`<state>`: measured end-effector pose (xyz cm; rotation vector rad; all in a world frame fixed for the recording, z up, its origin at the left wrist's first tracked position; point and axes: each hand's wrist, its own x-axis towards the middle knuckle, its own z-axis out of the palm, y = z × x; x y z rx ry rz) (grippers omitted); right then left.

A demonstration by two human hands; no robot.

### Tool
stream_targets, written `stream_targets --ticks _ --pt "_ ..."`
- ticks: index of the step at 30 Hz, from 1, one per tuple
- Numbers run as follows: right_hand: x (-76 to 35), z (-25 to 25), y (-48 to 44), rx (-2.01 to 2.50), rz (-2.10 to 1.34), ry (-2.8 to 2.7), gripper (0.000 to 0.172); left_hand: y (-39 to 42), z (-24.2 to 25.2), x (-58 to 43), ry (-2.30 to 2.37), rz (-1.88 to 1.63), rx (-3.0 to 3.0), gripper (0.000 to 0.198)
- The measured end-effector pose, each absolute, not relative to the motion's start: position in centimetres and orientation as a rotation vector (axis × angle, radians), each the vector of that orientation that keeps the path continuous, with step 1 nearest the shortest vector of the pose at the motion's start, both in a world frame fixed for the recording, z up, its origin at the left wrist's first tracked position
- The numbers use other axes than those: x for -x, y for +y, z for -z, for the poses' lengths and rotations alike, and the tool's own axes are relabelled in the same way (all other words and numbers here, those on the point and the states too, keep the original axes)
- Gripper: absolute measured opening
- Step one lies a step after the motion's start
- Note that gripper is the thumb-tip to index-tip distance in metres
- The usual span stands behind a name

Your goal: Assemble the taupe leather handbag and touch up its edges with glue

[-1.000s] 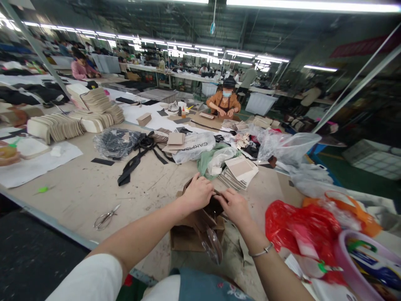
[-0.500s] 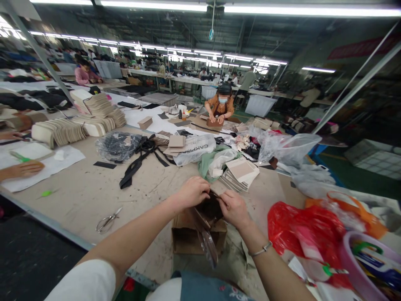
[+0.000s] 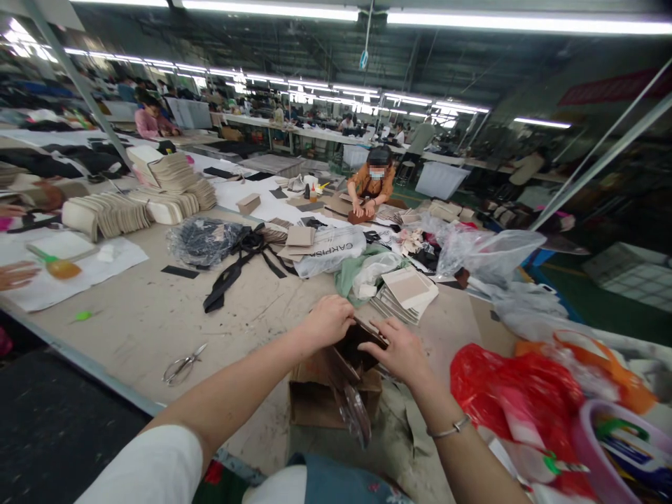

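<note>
A dark brown bag (image 3: 344, 364) stands mouth upward over a cardboard box (image 3: 315, 402), and plastic-wrapped strips (image 3: 357, 420), which look like its handles, hang down its near side. My left hand (image 3: 332, 322) is closed on the far left part of the bag's rim. At the right side of the mouth, my right hand (image 3: 402, 350) has thumb and fingers spread apart, close to the rim. The inside of the bag is dark. A pair of scissors (image 3: 183, 365) lies on the table to the left.
Beyond my hands lie stacked beige panels (image 3: 402, 290), a printed plastic bag (image 3: 333, 252) and black straps (image 3: 225, 280). Red plastic (image 3: 514, 385) and a purple basin (image 3: 591, 427) crowd the right. A co-worker (image 3: 372, 182) works across the table; another person's hand (image 3: 15, 275) is at far left.
My right hand has loosened from the rim, its thumb and fingers now spread. My left hand keeps its grip. The far-left person's hand has moved off the orange-and-green tool.
</note>
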<state>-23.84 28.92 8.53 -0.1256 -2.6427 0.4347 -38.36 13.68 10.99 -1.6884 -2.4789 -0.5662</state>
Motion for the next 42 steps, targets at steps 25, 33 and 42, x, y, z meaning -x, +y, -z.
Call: stream_targets --ticks 25,33,42 --pt "25.3 -7.9 29.4 0.13 -0.507 -2.708 0.037 14.5 -10.9 38.0 -2.547 0.532 1.609 0.012" --pt "24.2 -7.2 30.0 0.06 -0.603 -2.619 0.025 14.4 -10.8 38.0 -2.54 0.532 1.61 0.013" --pt "24.3 -7.7 29.2 0.099 -0.575 -2.65 0.028 14.0 -10.8 38.1 -2.546 0.561 1.6 0.013"
